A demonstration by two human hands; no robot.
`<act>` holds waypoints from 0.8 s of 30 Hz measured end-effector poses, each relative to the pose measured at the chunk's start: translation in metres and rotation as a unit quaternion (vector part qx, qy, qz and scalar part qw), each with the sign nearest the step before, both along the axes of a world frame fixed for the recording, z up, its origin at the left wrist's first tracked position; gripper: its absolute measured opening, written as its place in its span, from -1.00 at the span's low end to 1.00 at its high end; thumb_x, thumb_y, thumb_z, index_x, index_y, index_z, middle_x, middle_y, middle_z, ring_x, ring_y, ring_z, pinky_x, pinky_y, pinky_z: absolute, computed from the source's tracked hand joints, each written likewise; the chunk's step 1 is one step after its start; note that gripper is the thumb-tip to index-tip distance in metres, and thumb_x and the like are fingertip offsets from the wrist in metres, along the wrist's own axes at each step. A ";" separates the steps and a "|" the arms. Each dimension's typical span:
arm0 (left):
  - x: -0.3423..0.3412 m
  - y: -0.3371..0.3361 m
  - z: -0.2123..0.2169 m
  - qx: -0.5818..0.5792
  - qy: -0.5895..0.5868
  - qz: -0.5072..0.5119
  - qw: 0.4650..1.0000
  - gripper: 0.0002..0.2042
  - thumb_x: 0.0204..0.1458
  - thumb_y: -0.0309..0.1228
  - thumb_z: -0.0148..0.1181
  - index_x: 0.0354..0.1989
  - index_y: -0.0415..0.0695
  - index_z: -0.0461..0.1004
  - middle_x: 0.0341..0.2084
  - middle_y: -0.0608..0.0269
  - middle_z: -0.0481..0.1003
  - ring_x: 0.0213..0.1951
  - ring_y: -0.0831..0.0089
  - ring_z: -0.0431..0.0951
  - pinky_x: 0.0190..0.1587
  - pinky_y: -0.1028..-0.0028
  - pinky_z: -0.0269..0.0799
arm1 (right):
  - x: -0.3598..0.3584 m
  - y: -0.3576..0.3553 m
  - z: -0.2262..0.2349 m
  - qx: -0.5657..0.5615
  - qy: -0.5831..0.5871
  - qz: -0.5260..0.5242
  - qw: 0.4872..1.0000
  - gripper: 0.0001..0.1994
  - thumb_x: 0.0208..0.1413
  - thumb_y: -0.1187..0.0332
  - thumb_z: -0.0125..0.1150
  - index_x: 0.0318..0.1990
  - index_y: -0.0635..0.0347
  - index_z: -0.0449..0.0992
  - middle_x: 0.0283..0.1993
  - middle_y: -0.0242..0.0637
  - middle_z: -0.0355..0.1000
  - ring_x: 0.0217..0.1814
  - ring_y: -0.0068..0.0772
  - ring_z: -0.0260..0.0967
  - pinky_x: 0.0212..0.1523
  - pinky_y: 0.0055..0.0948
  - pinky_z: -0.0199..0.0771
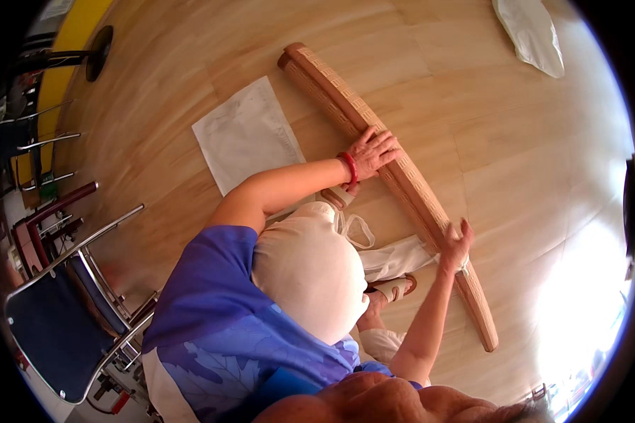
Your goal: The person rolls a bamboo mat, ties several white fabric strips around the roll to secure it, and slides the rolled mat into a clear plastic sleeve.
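Fingers laid out flat, the left grip (pixel 374 151) rests atop a rolled mat (pixel 423 203) on the floor (pixel 501 155), the wrist ringed by a red bracelet (pixel 348 168). The right grip (pixel 456 248) is at the roll farther down its length, thumb and a finger standing apart; whether it pinches anything cannot be told. The brown roll passes under the left grip, its long axis running from far left to near right. The left grip is nearer the far end, the right grip nearer the near end, beside a white band (pixel 463 265) across the mat. Outward, white fabric (pixel 401 259) lies left of the roll, near a sandal (pixel 396 287); a pale sheet (pixel 247 134) lies farther left.
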State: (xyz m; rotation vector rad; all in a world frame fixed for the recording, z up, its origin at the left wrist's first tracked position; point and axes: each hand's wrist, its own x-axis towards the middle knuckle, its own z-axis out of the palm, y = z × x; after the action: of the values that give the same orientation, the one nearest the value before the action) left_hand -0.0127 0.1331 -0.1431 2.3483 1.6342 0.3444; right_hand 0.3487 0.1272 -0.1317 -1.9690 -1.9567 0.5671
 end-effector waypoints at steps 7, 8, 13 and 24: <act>-0.081 -0.115 0.008 -0.027 -0.154 0.356 0.921 -0.60 -0.30 -0.46 0.26 -0.18 -0.09 0.37 -0.21 0.16 0.37 -0.10 0.15 0.33 -0.05 0.23 0.25 | -0.180 0.020 0.027 -0.110 -0.124 0.236 0.958 -0.25 -0.21 0.19 0.32 0.21 0.02 0.13 0.22 -0.12 0.10 0.27 -0.12 0.03 0.21 -0.08 0.03; -0.092 -0.144 0.000 -0.054 -0.131 0.389 0.910 -0.62 -0.29 -0.45 0.26 -0.20 -0.09 0.36 -0.25 0.16 0.37 -0.13 0.15 0.34 -0.07 0.24 0.25 | -0.179 0.022 0.024 -0.107 -0.115 0.231 0.960 -0.27 -0.19 0.20 0.30 0.21 0.03 0.14 0.21 -0.11 0.11 0.26 -0.10 0.04 0.20 -0.09 0.03; -0.100 -0.262 0.005 -0.242 0.015 0.408 0.880 -0.49 -0.35 -0.24 0.32 -0.16 -0.07 0.30 -0.19 0.15 0.32 -0.07 0.16 0.30 -0.07 0.19 0.21 | -0.144 0.004 0.026 -0.081 -0.072 0.219 0.970 -0.36 -0.11 0.24 0.24 0.19 0.08 0.18 0.19 -0.08 0.13 0.23 -0.02 0.06 0.18 -0.11 0.06; -0.099 -0.331 -0.065 -0.231 0.101 0.364 0.897 -0.82 -0.12 -0.29 0.14 -0.34 -0.06 0.40 -0.34 0.20 0.40 -0.18 0.18 0.40 -0.21 0.18 0.30 | -0.047 -0.092 0.032 -0.129 -0.047 0.122 0.983 -0.60 -0.09 0.32 0.25 -0.05 0.22 0.38 0.04 -0.03 0.23 0.11 -0.02 0.18 0.11 -0.19 0.22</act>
State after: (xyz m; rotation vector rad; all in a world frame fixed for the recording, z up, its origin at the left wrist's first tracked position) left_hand -0.1120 -0.1977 -0.2081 1.4004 2.3405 -0.1632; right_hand 0.3016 0.0356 -0.1000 -1.9429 -2.3032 0.8426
